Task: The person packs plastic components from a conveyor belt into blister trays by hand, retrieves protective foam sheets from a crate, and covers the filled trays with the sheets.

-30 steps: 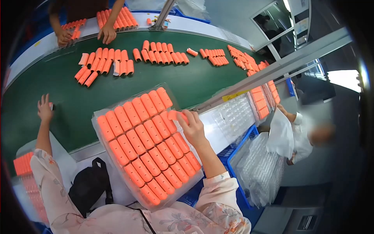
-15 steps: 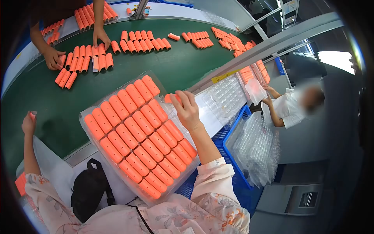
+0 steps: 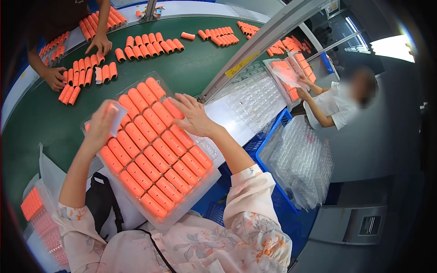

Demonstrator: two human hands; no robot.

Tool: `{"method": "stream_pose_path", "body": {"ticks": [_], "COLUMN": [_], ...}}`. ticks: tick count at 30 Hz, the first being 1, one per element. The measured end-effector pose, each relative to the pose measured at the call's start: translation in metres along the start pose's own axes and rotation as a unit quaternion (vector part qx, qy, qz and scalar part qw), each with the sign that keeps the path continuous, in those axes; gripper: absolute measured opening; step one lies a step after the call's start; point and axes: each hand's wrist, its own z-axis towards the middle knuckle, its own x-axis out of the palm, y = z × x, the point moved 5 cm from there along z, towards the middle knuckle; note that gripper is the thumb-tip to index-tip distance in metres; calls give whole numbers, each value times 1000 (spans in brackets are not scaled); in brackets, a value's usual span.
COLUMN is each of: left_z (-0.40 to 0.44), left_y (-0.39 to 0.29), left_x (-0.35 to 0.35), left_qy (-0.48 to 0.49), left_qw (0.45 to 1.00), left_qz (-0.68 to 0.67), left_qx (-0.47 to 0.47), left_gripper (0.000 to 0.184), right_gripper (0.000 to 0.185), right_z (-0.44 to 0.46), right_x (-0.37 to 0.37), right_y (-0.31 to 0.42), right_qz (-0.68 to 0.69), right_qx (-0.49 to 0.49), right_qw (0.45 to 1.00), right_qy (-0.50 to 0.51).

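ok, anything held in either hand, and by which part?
Left hand: an orange and white piece, apparently by its orange side; blurred. Right hand: touching another orange piece; grip unclear.

Right fingers [image 3: 185, 99] spread, left fingers [image 3: 102, 114] curled

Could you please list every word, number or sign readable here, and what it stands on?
None can be read with certainty.
Yellow label on the metal beam: marks, too blurred.
Pale sheet, top right: too small.
Dark shirt: mark too small.
Orange pieces: dark marks, no legible text.
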Motion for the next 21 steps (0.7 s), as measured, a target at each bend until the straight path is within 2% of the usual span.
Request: {"method": "stream_pose_path", "body": {"ticks": [1, 3, 5, 7, 9, 10, 12, 13, 14, 17, 19, 20, 21], "left_z": [4, 15, 27, 25, 25, 22, 18, 17, 21, 39, 40, 38, 31], "left_y": [-13, -40, -67, -88, -62, -46, -45, -43, -36, -21, -23, -23, -27], "left_x": [30, 87, 138, 180, 214, 224, 220, 216, 221, 239, 235, 230, 214], "left_qy": [25, 39, 137, 162, 303, 368, 277, 235, 254, 292, 329, 348, 258], "left_qw": [1000, 980, 924, 864, 820, 792, 827, 836, 844, 897, 897, 896, 903], "left_qz": [15, 100, 208, 234, 301, 335, 276, 250, 226, 88, 111, 118, 147], "left_qx": [1, 170, 291, 416, 381, 353, 404, 428, 415, 320, 273, 249, 309], "left_gripper": [32, 31, 39, 45, 39, 36, 35, 34, 36, 41, 45, 46, 45], "right_gripper": [65, 59, 54, 46, 43, 42, 40, 40, 42, 44, 47, 47, 46], "right_z": [-1, -14, -43, -73, -99, -108, -117, -116, -111, -92, -89, -84, -80], "right_x": [-11, -35, -41, -36, -32, -34, -37, -33, -32, -31, -21, -18, -16], "right_y": [-2, -4, -17, -30, -37, -31, -12, -2, 10, 25, 15, 18, 21], "right_qz": [71, 216, 257, 287, 321, 293, 253, 210, 134, 63, 62, 54, 44], "right_qx": [6, 30, 110, 159, 201, 192, 178, 134, 76, 88, 105, 105, 105], "right_qw": [996, 962, 948, 931, 912, 922, 938, 956, 971, 963, 956, 964, 972], "right_qy": [-58, -167, -155, -159, -158, -163, -156, -153, -184, -247, -266, -236, -205]}}
